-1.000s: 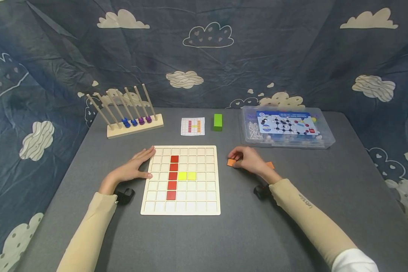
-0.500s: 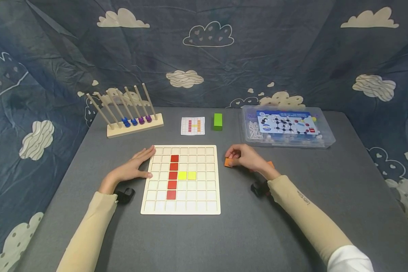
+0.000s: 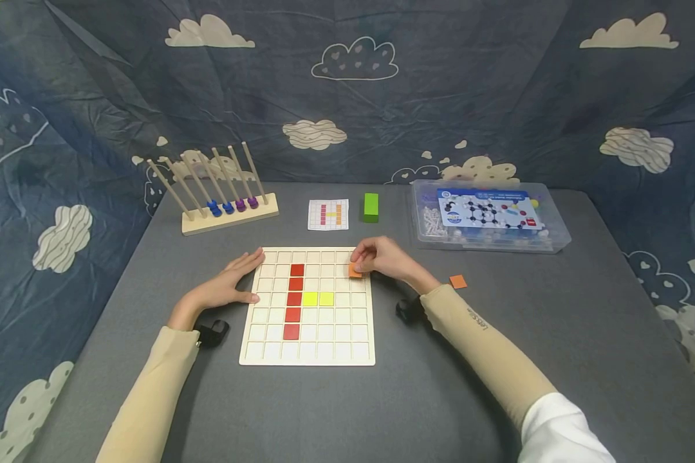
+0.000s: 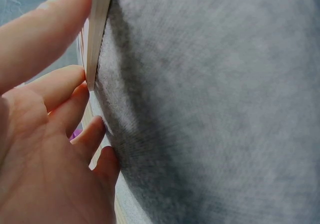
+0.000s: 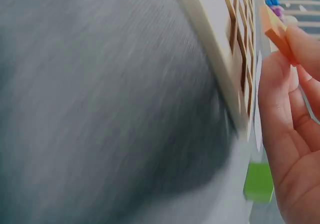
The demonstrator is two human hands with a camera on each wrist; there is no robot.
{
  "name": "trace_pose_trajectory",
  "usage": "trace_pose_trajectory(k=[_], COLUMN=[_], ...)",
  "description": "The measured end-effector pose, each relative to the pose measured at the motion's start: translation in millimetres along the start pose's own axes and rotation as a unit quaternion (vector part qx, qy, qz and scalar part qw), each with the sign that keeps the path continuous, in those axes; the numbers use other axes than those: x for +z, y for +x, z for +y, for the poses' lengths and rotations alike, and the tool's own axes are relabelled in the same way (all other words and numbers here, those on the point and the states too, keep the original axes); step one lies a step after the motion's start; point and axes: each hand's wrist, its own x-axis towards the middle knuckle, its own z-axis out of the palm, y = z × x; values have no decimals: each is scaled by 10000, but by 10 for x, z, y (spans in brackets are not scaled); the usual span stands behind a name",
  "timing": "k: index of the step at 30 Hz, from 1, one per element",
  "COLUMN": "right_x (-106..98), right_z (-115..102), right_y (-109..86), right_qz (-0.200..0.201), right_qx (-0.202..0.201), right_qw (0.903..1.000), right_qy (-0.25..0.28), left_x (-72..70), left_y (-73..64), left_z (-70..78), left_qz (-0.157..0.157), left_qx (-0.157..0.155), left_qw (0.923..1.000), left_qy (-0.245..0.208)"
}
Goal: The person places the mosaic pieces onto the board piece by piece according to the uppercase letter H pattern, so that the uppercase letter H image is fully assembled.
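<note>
My right hand [image 3: 384, 258] pinches an orange square tile [image 3: 355, 271] between thumb and finger, over the right side of the wooden grid board [image 3: 315, 352]. In the right wrist view the tile [image 5: 279, 40] is tilted above the board's raised edge. My left hand [image 3: 224, 287] lies at the board's left edge, thumb and fingertips touching it with the fingers extended. A column of several red tiles [image 3: 293, 299] sits in the grid. Two yellow tiles [image 3: 318, 299] run rightward from the middle red one. Another orange tile [image 3: 457, 281] lies on the table, right of the board.
Behind the board lie a small pattern card [image 3: 328, 215] and a green block [image 3: 371, 208]. A peg rack [image 3: 230, 217] with blue and purple beads stands at the back left. A clear plastic case [image 3: 489, 215] of molecule parts is at the back right.
My right hand has carried the orange tile leftward from the table to over the board's right side. The orange tile left on the table is now uncovered. My left hand stays put.
</note>
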Motion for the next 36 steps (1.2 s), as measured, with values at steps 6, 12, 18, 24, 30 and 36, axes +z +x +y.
trace_pose_trajectory(k=[6,12,18,24,30,36], right_x=[178,247,262,255,143,-121], right_z=[-95,-122,-94,-58,-37,34], right_y=[147,196,200,198,124,-57], right_qz=[44,164,202,244,139,-65], right_qx=[48,53,-146,-266,-216,-124], right_qw=[9984,9901,9844,9880,9974,9999], right_qy=[-564,-1390,-1744,-1501,-674,-64], left_x=[-1,3,2,2,-4,-5], left_y=[2,7,-1,-1,-6,-10], left_z=[-4,-11,-12,-7,8,15], left_qz=[-2,-7,-7,-6,-2,1], left_qx=[-22,-62,-82,-80,-42,-44], left_qw=[10000,10000,10000,10000,10000,10000], left_qy=[17,18,2,0,4,18])
